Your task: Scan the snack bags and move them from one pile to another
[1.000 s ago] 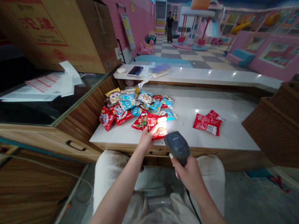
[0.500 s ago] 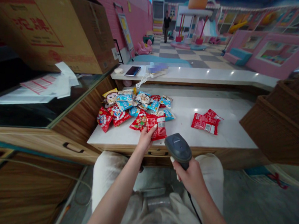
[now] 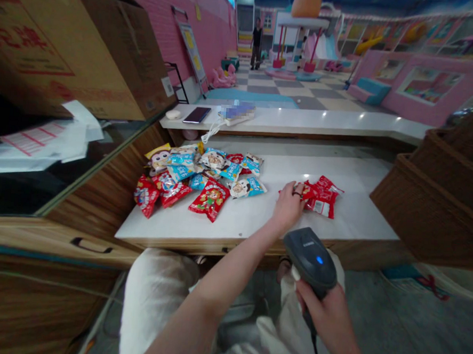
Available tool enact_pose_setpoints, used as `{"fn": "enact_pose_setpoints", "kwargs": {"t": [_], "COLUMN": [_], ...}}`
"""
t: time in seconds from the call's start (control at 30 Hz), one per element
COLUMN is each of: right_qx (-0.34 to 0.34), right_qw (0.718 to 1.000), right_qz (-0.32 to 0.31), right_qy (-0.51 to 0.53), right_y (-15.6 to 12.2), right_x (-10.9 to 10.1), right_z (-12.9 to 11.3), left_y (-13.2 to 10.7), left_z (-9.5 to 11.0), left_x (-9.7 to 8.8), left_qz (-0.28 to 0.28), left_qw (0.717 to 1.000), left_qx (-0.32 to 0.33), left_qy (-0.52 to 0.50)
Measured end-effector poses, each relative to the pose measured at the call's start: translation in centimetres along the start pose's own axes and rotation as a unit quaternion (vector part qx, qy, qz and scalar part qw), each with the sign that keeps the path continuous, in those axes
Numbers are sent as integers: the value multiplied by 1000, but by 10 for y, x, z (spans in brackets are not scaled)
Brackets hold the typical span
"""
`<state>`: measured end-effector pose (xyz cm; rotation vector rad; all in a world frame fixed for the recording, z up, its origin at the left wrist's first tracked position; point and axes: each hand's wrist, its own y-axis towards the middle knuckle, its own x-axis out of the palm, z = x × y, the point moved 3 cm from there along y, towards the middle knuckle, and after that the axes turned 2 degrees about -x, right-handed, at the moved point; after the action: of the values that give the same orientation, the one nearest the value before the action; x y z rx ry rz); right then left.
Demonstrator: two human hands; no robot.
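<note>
On the white counter [image 3: 258, 218], we locate the snack pile [image 3: 180, 172]. Our right hand [image 3: 328, 313] wraps its fingers around the scanner [image 3: 310, 256]. Our left hand [image 3: 290, 206] curls over a red packet [image 3: 308, 191] at right; we cannot tell whether its fingers pinch it.

there are two hands [image 3: 288, 207], one scanner [image 3: 306, 253], one dark phone [image 3: 197, 115], one box [image 3: 107, 57], over a dozen packets [image 3: 210, 198]

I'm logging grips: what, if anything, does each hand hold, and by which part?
Right hand: the scanner, by its handle. Left hand: on a red packet, its grip hidden.
</note>
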<state>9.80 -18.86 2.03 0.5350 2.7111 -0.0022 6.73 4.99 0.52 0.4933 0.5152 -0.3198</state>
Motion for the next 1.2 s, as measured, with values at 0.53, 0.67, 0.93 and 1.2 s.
{"fn": "enact_pose_setpoints", "kwargs": {"t": [0.53, 0.67, 0.93, 1.2], "right_qx": [12, -3, -21, -17], "right_qw": [998, 997, 996, 994], "right_qz": [-52, -66, -86, -110], "right_qy": [33, 37, 18, 23], "right_y": [7, 8, 4, 1], "right_x": [20, 27, 40, 68], "right_z": [-15, -28, -18, -18], "left_y": [-18, -30, -81, -115], "left_z": [-76, -84, -63, -77], "left_x": [-121, -142, -155, -149], "left_qz": [61, 73, 173, 202], "left_qw": [995, 995, 890, 719], "left_qx": [-24, -67, -197, -333], "left_qy": [70, -22, -372, -576]}}
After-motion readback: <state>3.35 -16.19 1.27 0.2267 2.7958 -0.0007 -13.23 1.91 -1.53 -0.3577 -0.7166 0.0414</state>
